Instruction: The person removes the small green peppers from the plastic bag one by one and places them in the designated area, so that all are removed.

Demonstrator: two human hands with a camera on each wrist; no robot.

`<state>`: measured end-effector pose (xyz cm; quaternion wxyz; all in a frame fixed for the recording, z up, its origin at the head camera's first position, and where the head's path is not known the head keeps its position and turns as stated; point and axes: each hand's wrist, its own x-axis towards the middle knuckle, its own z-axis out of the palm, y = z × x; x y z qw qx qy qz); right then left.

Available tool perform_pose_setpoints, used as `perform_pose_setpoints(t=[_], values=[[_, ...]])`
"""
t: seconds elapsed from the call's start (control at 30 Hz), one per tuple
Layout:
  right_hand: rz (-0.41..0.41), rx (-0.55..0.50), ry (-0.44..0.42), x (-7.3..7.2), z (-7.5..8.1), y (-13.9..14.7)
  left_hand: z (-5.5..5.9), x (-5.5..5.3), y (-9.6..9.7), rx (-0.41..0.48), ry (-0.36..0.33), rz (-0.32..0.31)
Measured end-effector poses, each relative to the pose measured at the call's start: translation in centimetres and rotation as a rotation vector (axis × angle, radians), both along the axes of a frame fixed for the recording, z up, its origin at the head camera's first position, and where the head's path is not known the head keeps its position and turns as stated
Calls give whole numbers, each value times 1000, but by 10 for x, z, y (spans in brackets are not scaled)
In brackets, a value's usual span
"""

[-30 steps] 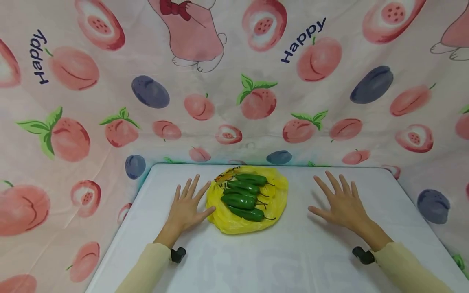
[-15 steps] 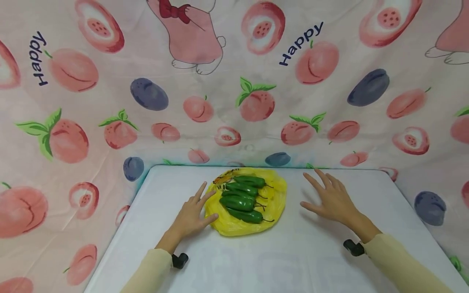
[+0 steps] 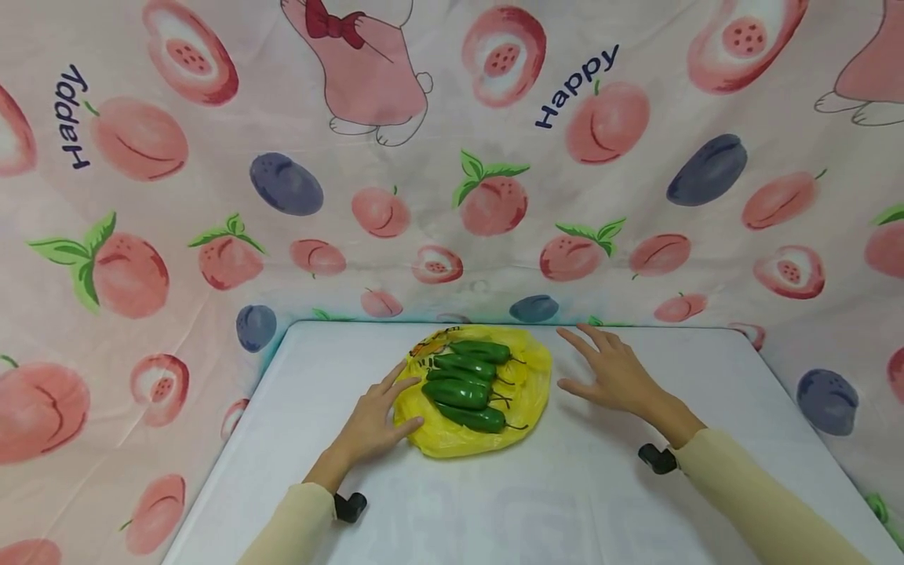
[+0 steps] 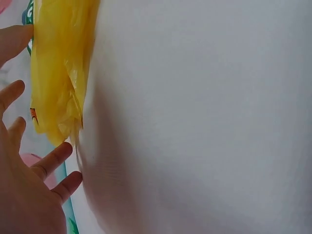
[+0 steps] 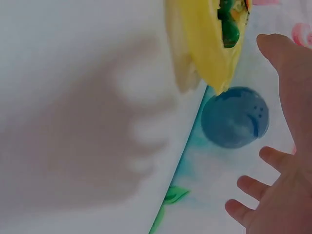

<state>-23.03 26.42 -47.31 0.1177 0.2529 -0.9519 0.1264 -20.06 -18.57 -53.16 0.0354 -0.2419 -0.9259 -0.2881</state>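
Several green chili peppers [image 3: 457, 392] with thin stems lie in a row on a bunched yellow plastic bag [image 3: 452, 444]. At the bag's left edge is my left hand [image 3: 369, 424], its thumb and fingers spread and reaching over the rim in the head view. The left wrist view has this hand [image 4: 30, 197] close beside the yellow bag [image 4: 58, 63]; contact is hard to tell. My right hand [image 3: 616, 375] hovers right of the bag, fingers apart and holding nothing. In the right wrist view a gap separates that hand [image 5: 290, 178] from the bag [image 5: 207, 44].
The bag lies near the back of a white table [image 3: 494, 518]. Behind and beside the table hangs a pink cloth [image 3: 410, 173] printed with peaches and plums. A small black camera [image 3: 658, 459] sits at the right wrist, another black camera [image 3: 350, 508] at the left.
Both hands have moved inward toward the bag, the right one by a longer way leftward. Their fingers were spread wider before. The bag and peppers stay in place.
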Motion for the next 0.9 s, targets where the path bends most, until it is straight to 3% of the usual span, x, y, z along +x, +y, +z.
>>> perform_pose_setpoints(t=[0.47, 0.7, 0.9], values=[[156, -128, -220, -33, 22, -53, -9, -1, 1, 147, -76, 3], [179, -129, -316, -46, 22, -76, -10, -2, 4, 205, -123, 11], [249, -171, -372, -61, 19, -91, -10, 0, 4, 266, -189, 40]])
